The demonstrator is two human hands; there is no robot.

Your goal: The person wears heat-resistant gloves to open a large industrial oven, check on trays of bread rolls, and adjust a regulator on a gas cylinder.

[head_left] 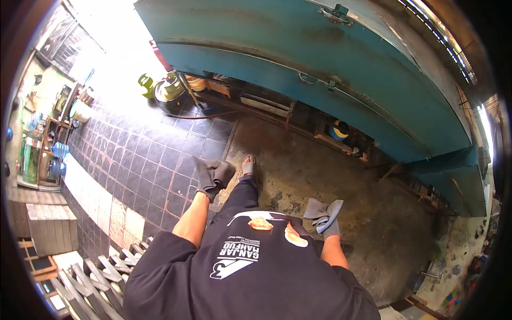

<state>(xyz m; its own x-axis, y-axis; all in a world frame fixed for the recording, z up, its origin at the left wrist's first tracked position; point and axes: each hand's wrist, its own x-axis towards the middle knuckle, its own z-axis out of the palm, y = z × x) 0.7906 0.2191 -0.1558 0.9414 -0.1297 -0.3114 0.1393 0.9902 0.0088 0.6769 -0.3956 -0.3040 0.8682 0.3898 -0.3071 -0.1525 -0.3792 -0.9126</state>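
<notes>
Black shirt (181,282): nearest the camera, filling the lower middle, one forearm out on either side.
Dark grey cloth (217,172): at the left hand (211,191), ahead and left of the shirt, bunched over the fingers; wider crosswise than lengthwise, no clean long axis.
Light grey cloth (319,209): at the right hand (331,229), ahead and right of the shirt; folded, flaps out to both sides, also broadest crosswise.
Hands: well apart, one cloth each. Fingers covered by grey fabric; cannot tell how tightly closed, or whether gloved underneath.
Foot (248,164): between the two cloths, just beside the dark one.
Teal cabinet (256,29): ahead of both hands, untouched by either. Long axis slanted, far left to near right, so not square to the shoulders. Left hand reaching farther forward, right hand lower; cannot tell which is nearer the cabinet.
Handle (308,79): on the lower teal panel, straight ahead, more in line with the right hand than the left.
Floor (298,165): bare concrete between hands and cabinet, dark tiles (160,149) off left.
Green gas cylinder (170,88): beyond the left hand, near the cabinet's far end.
</notes>
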